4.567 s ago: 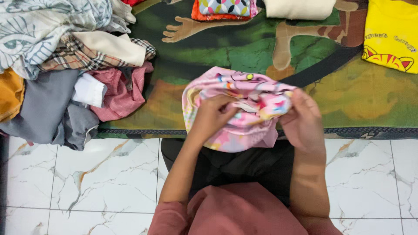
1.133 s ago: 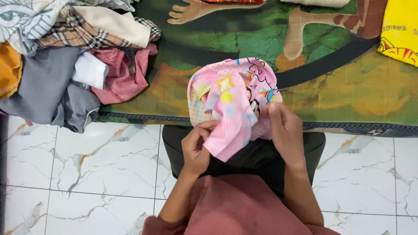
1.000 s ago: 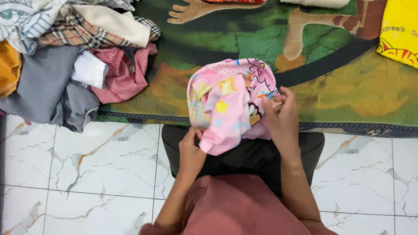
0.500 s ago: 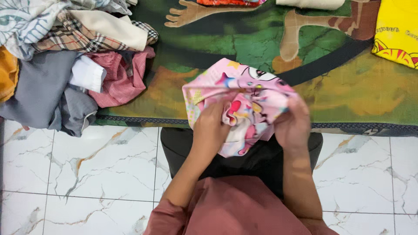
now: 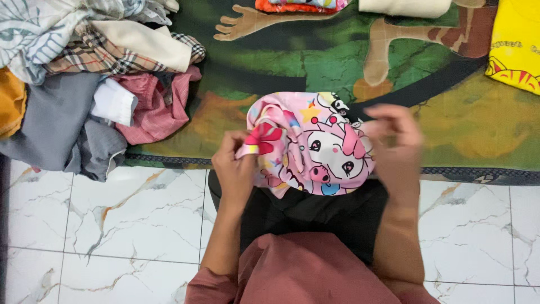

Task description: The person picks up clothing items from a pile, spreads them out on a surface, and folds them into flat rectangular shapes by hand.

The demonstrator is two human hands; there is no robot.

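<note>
A small pink garment (image 5: 315, 146) printed with cartoon figures is held up over my lap, its printed side facing me. My left hand (image 5: 233, 169) pinches its left edge between thumb and fingers. My right hand (image 5: 396, 149), blurred by motion, grips the garment's right edge. Below the garment lie my dark trousers and reddish-pink top.
A green and orange picture mat (image 5: 315, 62) lies ahead on the white marble-tile floor (image 5: 112, 225). A heap of mixed clothes (image 5: 84, 84) sits at the left. Folded items (image 5: 405, 7) line the far edge, and a yellow shirt (image 5: 517, 45) lies at the right.
The garment has been turned and spread so its cartoon print faces me. My hands have moved apart to its left and right edges.
</note>
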